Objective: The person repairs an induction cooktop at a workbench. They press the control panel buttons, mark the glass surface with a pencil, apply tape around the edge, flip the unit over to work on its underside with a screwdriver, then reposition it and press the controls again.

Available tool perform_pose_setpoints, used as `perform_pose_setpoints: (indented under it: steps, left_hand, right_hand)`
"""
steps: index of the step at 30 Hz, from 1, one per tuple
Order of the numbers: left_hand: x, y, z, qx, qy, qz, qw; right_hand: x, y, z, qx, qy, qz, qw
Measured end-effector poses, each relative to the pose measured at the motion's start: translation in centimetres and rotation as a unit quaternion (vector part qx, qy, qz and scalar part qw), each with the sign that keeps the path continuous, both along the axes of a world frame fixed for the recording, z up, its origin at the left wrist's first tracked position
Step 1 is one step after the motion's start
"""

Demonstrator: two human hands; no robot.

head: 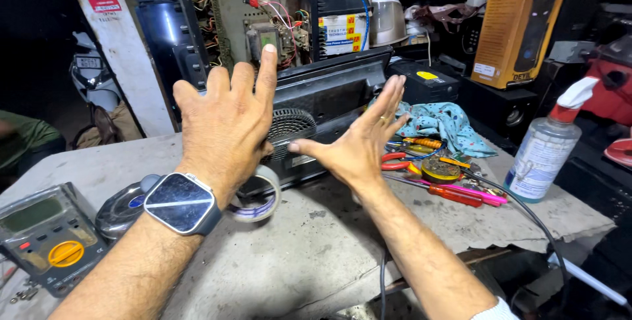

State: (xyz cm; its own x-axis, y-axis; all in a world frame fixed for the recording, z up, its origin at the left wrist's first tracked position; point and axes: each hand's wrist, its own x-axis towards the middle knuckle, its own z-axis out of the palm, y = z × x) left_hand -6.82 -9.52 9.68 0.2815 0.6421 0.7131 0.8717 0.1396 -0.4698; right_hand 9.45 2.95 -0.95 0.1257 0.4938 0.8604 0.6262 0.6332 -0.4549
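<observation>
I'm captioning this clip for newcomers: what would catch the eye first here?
Two open hands raised mid-frame: the left hand, with a smartwatch on its wrist, and the right hand, both before an opened black device with exposed wiring. A multimeter lies far left; a spray bottle stands right.

The light is artificial and fairly bright over the table, falling from above and slightly in front. It lights the backs of both hands evenly and leaves only soft, short shadows under the tape roll and the forearms. The far left is almost black. Small glare spots sit on the watch face, the chrome dome and the spray bottle. Focus is sharp at centre. The wide lens bends lines near the edges, and the meter at the lower left looks stretched and a little soft.
</observation>
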Motion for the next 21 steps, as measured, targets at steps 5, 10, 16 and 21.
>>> perform_pose_setpoints:
  steps: [5,10,16,21]
  left_hand:
    - [-1.0,0.2,-0.6,0.031,0.034,-0.017,0.999]
    - [-1.9,0.3,-0.9,0.042,0.037,-0.032,0.998]
    - [-2.9,0.5,-1.8,0.043,-0.008,-0.105,0.994]
    - [-4.4,-1.7,-3.4,0.104,-0.086,-0.148,0.98]
  right_hand:
    - [0.0,1.0,-0.3,0.008,0.0,-0.016,1.0]
    - [2.1,-0.3,1.7,0.202,-0.124,-0.073,0.969]
    - [0.0,-2.1,7.0,0.222,-0.387,0.014,0.895]
    - [-2.0,-2.8,7.5,0.21,-0.367,0.058,0.904]
